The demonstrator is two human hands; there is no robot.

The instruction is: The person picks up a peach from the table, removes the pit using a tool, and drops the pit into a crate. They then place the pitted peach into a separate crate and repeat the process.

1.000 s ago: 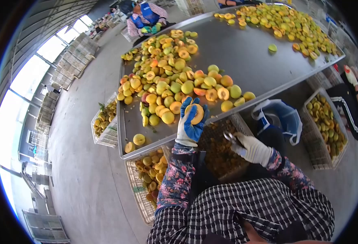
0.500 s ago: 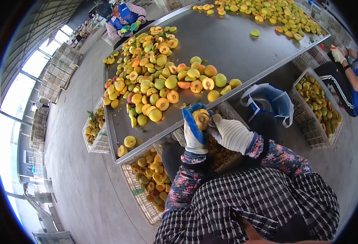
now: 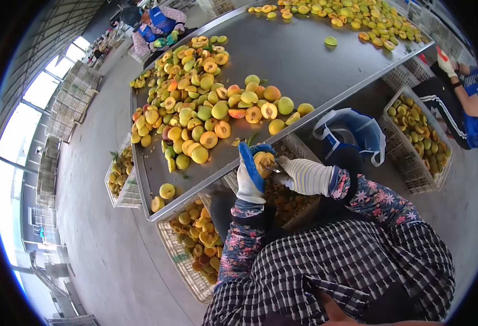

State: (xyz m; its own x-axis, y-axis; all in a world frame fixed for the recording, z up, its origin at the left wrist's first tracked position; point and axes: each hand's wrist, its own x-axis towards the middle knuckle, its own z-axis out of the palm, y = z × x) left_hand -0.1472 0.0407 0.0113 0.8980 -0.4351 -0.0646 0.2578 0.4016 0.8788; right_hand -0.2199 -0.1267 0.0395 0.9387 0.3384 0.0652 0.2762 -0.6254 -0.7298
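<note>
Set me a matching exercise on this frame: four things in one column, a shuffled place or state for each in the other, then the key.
Things
1. left hand
2. right hand
3. blue bag
4. lone green fruit

Places or states
A. on a bare stretch of the metal table
B. in a striped glove
C. holding a cut fruit
D. between the table and a filled crate

Pairs: 1-C, 2-B, 3-D, 4-A

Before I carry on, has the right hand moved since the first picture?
Yes. Judged against the table, the right hand has moved closer to its near edge, in to the fruit that the left hand holds.
</note>
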